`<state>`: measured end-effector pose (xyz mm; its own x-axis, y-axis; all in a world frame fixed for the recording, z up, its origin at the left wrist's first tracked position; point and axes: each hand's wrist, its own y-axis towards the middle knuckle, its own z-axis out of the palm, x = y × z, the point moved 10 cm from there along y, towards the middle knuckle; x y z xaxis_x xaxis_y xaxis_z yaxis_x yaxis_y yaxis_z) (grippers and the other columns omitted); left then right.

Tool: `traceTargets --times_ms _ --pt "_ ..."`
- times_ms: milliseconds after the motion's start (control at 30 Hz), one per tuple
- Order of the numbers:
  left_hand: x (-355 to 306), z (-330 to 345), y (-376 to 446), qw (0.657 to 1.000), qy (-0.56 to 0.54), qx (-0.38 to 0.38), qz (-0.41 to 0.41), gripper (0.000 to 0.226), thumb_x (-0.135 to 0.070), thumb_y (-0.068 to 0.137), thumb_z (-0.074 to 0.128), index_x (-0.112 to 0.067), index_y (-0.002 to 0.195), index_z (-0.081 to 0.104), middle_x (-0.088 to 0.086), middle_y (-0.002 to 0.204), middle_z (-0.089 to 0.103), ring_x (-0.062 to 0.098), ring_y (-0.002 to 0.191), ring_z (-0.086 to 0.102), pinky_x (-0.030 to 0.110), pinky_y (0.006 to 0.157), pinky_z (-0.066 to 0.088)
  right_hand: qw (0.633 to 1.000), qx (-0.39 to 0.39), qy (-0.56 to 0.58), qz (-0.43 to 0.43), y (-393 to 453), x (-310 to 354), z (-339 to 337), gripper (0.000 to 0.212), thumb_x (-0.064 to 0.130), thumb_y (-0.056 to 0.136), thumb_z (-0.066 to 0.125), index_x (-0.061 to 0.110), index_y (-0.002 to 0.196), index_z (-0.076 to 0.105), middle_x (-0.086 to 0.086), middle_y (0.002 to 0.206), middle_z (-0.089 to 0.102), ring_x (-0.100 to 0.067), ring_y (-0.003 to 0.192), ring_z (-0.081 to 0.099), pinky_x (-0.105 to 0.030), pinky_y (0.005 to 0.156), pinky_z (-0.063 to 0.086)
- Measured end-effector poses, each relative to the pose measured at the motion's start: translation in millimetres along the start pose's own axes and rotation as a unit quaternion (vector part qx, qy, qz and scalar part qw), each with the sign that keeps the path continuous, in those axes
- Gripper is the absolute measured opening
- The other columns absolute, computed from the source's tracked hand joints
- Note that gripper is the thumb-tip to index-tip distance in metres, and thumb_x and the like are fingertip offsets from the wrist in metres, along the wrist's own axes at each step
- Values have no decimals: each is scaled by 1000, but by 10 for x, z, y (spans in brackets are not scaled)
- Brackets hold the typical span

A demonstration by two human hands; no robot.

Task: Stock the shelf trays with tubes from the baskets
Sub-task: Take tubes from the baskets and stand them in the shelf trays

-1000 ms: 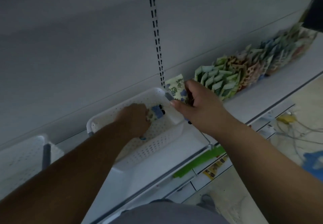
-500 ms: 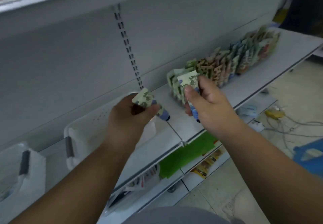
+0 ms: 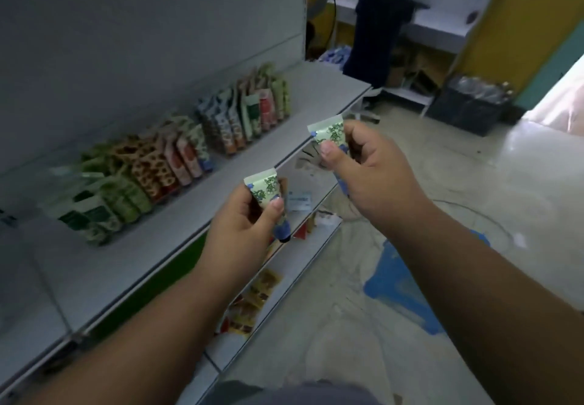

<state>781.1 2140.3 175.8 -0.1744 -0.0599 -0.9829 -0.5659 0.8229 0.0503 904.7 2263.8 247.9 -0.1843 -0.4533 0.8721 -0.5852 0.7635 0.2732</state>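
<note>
Up close, two hands each pinch a small soft plastic tube, pale green with a leaf print, flat crimped end up and blue cap down. The left hand (image 3: 245,219) grips the lower tube (image 3: 265,191); the right hand (image 3: 376,167) grips the higher tube (image 3: 330,132). Both hover off the front edge of a smooth grey metal shelf (image 3: 177,224), where rows of glossy upright tubes (image 3: 177,164) lean. A person in dark clothing (image 3: 377,28) stands well beyond.

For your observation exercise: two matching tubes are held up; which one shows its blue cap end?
The tube in the left hand: the left tube shows a blue cap below the fingers; the right tube is mostly covered lower down.
</note>
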Motion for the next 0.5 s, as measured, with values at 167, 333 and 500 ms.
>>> traceTargets --times_ms 167,333,500 --pt "-4 378 554 1000 22 9 8 25 -25 95 55 -47 106 57 -24 101 68 -2 93 64 26 80 51 1000 12 16 -18 552 -300 -261 14 32 93 60 20 88 64 -11 71 52 -15 61 44 -31 57 41" --pt "56 508 1319 998 67 0 19 25 -33 95 56 -55 105 55 -18 102 67 4 95 63 46 87 53 999 27 17 -7 1246 -600 -333 18 33 90 65 15 91 68 -24 84 60 -29 66 51 -34 57 48" --pt "-98 695 1944 995 96 -6 33 17 -43 92 56 -45 109 56 -12 96 66 6 88 62 44 81 54 999 53 -3 4 1957 -821 -497 8 27 90 65 25 83 67 -10 75 62 -10 63 52 -16 51 44"
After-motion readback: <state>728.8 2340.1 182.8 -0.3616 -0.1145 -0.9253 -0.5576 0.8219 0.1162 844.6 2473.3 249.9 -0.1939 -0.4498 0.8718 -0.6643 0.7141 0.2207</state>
